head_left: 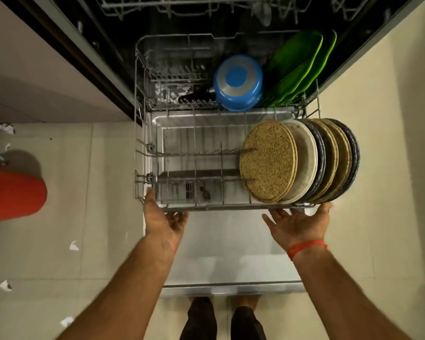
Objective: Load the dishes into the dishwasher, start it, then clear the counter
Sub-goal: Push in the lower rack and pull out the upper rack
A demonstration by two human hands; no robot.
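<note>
My left hand point(166, 220) and right hand point(298, 223), fingers spread and relaxed, touch the rack's point(142, 148) front rail. It runs 9 to 3; the rack lies at 12, plates point(268, 163) nearer my right

No text, label, brand, number or sign can be read anywhere in this view.
</note>
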